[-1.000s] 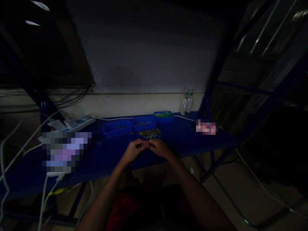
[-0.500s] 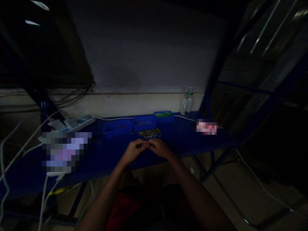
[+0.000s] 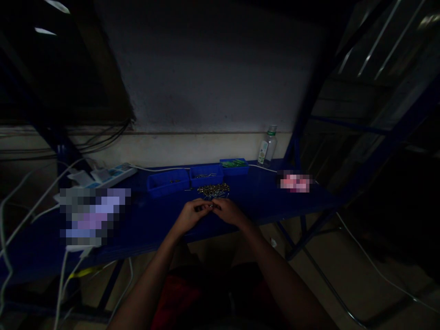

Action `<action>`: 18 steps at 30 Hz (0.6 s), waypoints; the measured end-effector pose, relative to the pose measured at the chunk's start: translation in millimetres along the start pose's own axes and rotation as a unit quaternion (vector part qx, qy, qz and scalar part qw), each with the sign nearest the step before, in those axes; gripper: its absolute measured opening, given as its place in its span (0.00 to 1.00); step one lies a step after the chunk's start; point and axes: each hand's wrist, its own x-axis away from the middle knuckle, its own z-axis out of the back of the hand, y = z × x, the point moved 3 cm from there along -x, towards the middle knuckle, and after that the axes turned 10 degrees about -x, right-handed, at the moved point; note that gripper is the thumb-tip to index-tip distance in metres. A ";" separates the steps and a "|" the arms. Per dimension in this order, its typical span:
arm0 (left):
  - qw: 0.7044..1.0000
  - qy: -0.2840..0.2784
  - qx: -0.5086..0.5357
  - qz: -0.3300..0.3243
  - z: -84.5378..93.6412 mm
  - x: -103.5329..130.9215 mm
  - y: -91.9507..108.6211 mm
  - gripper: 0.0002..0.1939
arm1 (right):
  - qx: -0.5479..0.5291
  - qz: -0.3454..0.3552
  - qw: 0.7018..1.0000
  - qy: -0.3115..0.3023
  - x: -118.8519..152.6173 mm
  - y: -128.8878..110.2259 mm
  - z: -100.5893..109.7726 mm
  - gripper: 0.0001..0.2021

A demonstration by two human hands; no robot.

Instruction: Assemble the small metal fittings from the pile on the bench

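At the front of the blue table [image 3: 144, 229], my left hand [image 3: 193, 213] and my right hand [image 3: 227, 211] meet with their fingertips together. Both are closed in a pinch around a tiny shiny metal piece [image 3: 211, 206], too small and dark to name. Just beyond my fingers lies a pile of small metal parts [image 3: 213, 189], brassy and silvery, with several thin pins at its near side. Behind it a blue bin [image 3: 206, 173] holds some slim metal pieces. Left of that, a larger blue bin [image 3: 168, 182] has a few small parts in it.
A third blue bin [image 3: 234, 166] with green items stands at the back, beside a clear bottle [image 3: 267, 146]. On the left are a power strip [image 3: 113, 175], white cables and a blurred-out object [image 3: 96, 215]. Another blurred pink object [image 3: 295, 181] lies at the right.
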 end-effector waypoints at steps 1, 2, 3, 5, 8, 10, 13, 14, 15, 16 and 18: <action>1.000 0.005 -0.004 0.005 0.0 -0.2 -1.1 0.14 | 0.000 -0.002 1.000 0.001 -0.1 0.5 -0.3 0.03; 1.000 0.010 -0.009 0.009 0.1 -0.3 -2.3 0.14 | -0.001 -0.004 1.000 0.000 -0.2 1.1 -0.8 0.03; 1.000 0.016 -0.012 0.013 0.1 -0.5 -3.3 0.14 | -0.003 -0.007 1.000 -0.002 -0.2 1.6 -1.3 0.04; 0.999 0.024 -0.017 0.017 0.1 -0.7 -4.8 0.14 | -0.008 -0.009 1.000 -0.002 -0.2 2.4 -1.9 0.05; 0.999 0.027 -0.017 0.019 -0.2 -0.8 -5.3 0.14 | -0.010 -0.011 1.000 0.001 0.0 2.8 -2.0 0.05; 0.999 0.028 -0.015 0.019 -0.3 -0.9 -5.1 0.14 | -0.009 -0.014 1.000 0.002 0.1 2.7 -1.9 0.04; 1.000 0.026 -0.010 0.014 -0.7 -1.2 -5.2 0.14 | -0.003 -0.020 1.000 0.000 -0.1 2.3 -1.8 0.04; 1.000 0.024 -0.008 0.013 -0.8 -1.3 -5.5 0.14 | -0.001 -0.021 1.000 -0.001 -0.2 2.2 -1.8 0.03; 1.000 0.024 -0.007 0.012 -1.0 -1.4 -5.8 0.14 | 0.001 -0.020 1.000 -0.001 -0.3 2.0 -1.7 0.03; 1.000 0.024 -0.008 0.011 -1.0 -1.5 -6.1 0.14 | 0.002 -0.018 1.000 -0.002 -0.4 1.9 -1.6 0.03; 1.000 0.024 -0.010 0.009 -1.1 -1.4 -6.2 0.13 | 0.002 -0.017 1.000 -0.002 -0.4 2.0 -1.5 0.03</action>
